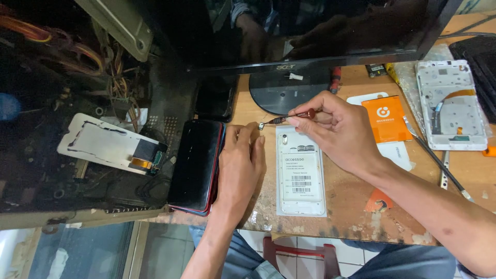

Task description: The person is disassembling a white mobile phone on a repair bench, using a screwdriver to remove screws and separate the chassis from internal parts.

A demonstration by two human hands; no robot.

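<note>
Phone lying on counter left of packaged battery, monitor stand sitting behind, phone frame lying far right.

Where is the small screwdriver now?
In the head view, the small screwdriver is in the right hand, above the white phone and just below the monitor stand.

Pretty worn wooden table here, top all stained and scuffed, paint flaking along the near edge. Under it you can see a pale tiled floor and a red stool tucked near the edge. Far side has a dark glossy monitor on a round black stand. Left is an opened computer case with wires.
</note>
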